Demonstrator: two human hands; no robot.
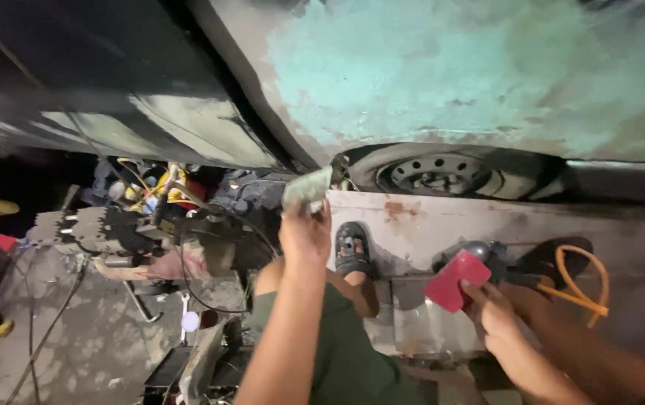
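Head view, left hand (305,234): fingers clenched on grey-green pad (307,189), twelve o'clock, beside car body (442,75) edge.
Right hand (492,309): fingers grasping red card (456,280), three o'clock.

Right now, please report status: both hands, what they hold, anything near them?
Left hand shut on greenish pad, raised toward car panel. Right hand shut on red spreader. Wheel beyond, orange hose at right.

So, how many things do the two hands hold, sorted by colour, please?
Red: 1, the flat red card in the right hand
Pale grey-green: 1, the folded sheet in the left hand
Total: 2
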